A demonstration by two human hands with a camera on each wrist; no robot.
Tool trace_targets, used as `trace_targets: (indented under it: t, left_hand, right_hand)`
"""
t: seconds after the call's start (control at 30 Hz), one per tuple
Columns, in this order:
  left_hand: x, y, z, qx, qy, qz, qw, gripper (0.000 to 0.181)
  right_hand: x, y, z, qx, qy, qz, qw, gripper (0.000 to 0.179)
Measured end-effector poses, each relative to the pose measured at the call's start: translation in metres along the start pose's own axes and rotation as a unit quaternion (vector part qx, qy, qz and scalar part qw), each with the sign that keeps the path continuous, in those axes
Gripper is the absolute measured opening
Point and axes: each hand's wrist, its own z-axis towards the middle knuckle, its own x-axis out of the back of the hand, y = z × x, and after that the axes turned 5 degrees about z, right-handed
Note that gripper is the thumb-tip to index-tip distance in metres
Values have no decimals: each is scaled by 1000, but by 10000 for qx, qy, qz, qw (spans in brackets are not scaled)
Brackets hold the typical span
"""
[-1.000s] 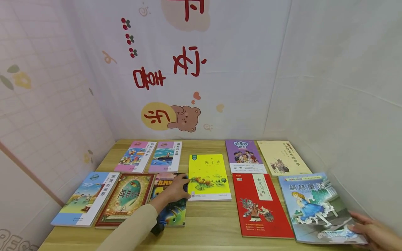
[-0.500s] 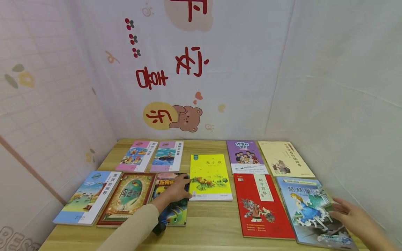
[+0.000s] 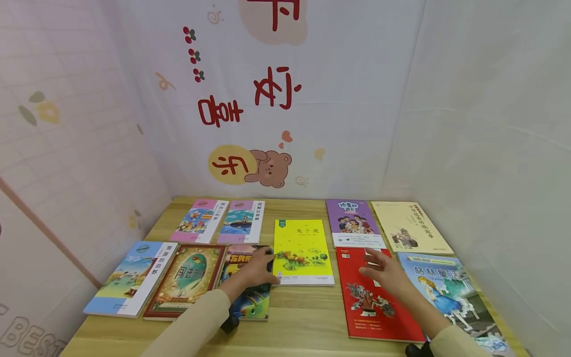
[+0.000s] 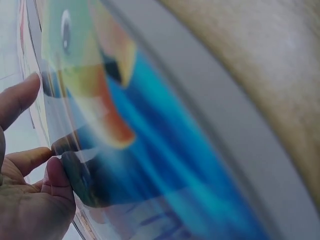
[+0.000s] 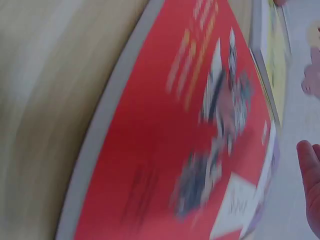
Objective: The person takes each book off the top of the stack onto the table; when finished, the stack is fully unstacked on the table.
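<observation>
My left hand (image 3: 256,270) hovers over or rests on the dark, colourful comic book (image 3: 252,302), fingers reaching to the left edge of the yellow book (image 3: 301,248). In the left wrist view its thumb and fingers are loosely bent beside a book's far edge; contact is unclear. My right hand (image 3: 385,275) is above the red book (image 3: 370,307), fingers spread and holding nothing. The right wrist view shows part of that hand (image 5: 312,190) at the right edge, apart from the red cover. The blue fairy-tale book (image 3: 455,292) lies right of it, partly hidden by my forearm.
On the wooden table (image 3: 303,327) lie a blue-and-white book (image 3: 129,280), an ornate brown book (image 3: 187,277), two pink-and-white books (image 3: 198,221) (image 3: 241,222), a purple book (image 3: 354,220) and a cream book (image 3: 412,225). Cloth walls (image 3: 348,99) rise behind and at both sides.
My right hand has let go of the blue fairy-tale book, now lying flat beside the red book, and moved left over the red book. My left hand has stayed nearly in place.
</observation>
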Motion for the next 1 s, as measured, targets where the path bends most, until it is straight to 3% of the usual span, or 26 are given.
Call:
trace_targets:
  t: [0.17,0.37,0.5,0.8,1.0]
  left_hand:
    - [2,0,-2,-203,-97,162,9996,84]
    - [0,2,-2,-363,-147,229,9990,83]
    - [-2,2,0,-332,-90,202,9992,82]
    - [-3,6,5,-200,46,416,9989,73]
    - [-4,10,15,-61,325,805,9962,57]
  right_hand:
    - [-47,-3,18,-188,149,1,9997,74]
    - [-79,2,28,-373,262,-710,9964,78]
    - [-87,1,33,-372,247,-934,9946,78]
    - [-90,-5,49,-618,347,-712,9949,73]
    - [-92,-8,60,-729,303,-479,9957,74]
